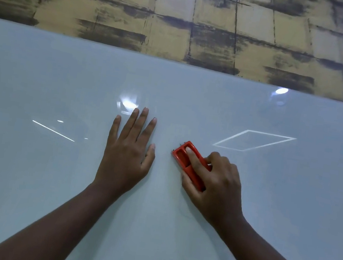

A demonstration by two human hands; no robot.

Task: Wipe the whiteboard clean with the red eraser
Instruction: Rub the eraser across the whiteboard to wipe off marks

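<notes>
The whiteboard (47, 178) fills most of the view, glossy and pale grey-blue, with no ink marks that I can make out. The red eraser (181, 157) lies flat on it just right of centre. My right hand (214, 180) grips the eraser from above, index finger stretched along its top and thumb on its near side. Pressed flat on the board to the left of the eraser is my left hand (128, 152), fingers spread, holding nothing. A narrow gap separates the two hands.
The board's far edge (176, 60) meets a surface with a yellow-brown tile pattern (182, 20). Light reflections show on the board: a diamond outline (253, 142) at right, a streak (53, 131) at left, bright spots near my left fingertips.
</notes>
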